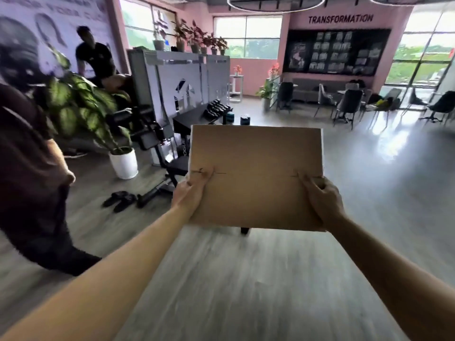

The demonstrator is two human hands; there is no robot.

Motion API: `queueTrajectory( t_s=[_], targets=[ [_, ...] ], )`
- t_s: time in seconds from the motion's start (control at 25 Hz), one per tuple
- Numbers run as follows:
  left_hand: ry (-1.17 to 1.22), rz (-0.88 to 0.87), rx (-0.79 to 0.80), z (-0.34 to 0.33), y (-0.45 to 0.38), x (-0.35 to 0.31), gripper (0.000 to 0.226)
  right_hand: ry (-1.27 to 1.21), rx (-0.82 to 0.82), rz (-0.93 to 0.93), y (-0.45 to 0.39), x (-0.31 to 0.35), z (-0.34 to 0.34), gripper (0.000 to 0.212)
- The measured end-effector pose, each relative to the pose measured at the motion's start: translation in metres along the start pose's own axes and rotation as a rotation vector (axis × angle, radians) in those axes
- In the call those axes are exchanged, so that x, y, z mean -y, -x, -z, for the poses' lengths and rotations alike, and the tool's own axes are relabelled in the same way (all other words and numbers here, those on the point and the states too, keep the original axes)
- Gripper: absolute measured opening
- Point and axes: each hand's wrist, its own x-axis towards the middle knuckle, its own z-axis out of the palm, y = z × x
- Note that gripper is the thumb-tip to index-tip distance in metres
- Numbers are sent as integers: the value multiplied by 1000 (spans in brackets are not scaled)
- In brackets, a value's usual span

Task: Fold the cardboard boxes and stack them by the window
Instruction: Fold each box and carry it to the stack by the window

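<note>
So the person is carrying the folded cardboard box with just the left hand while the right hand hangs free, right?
Not quite. The head view shows both hands on the folded cardboard box: the left hand grips its left edge, and the right hand grips its right edge rather than hanging free. The box is held up in front of the person, above the floor.

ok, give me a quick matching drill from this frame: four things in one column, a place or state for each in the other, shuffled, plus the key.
Things:
1. cardboard box
2. white plant pot
3. black sandals
4. dark chairs

Places or states:
A. on the floor, beside the exercise bench's base
B. far right, near the big window
C. held up off the floor by left hand and right hand
D. on the floor at left, holding a green leafy plant

Pairs: 1-C, 2-D, 3-A, 4-B
</note>
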Motion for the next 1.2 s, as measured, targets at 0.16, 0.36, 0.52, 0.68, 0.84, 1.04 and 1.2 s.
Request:
queueTrajectory(
  t_s=[0.16, 0.36, 0.52, 0.68, 0.84, 1.04, 1.2],
  targets=[
    [22, 106, -271, 178, 47, 11, 92, -75, 258, 116, 66, 79, -134, 72],
    [-79, 27, -712, 436, 167, 13, 52, -150, 626, 275, 231, 214, -306, 60],
    [-138, 63, -1004, 586, 301, 13, 55, -245, 909, 330, 386, 298, -410, 73],
    [-159, 182, -1332, 682, 443, 21, 82, -293, 1224, 425, 555, 359, -475, 75],
    [-140, 179, -1583, 732, 531, 37, 96, -307, 1446, 520, 675, 395, -519, 76],
    [-127, 173, -1708, 782, 531, 40, 83, -347, 1585, 570, 727, 427, -589, 66],
    [-131, 130, -1730, 835, 483, 43, 77, -357, 1645, 592, 731, 471, -665, 64]
  ],
)
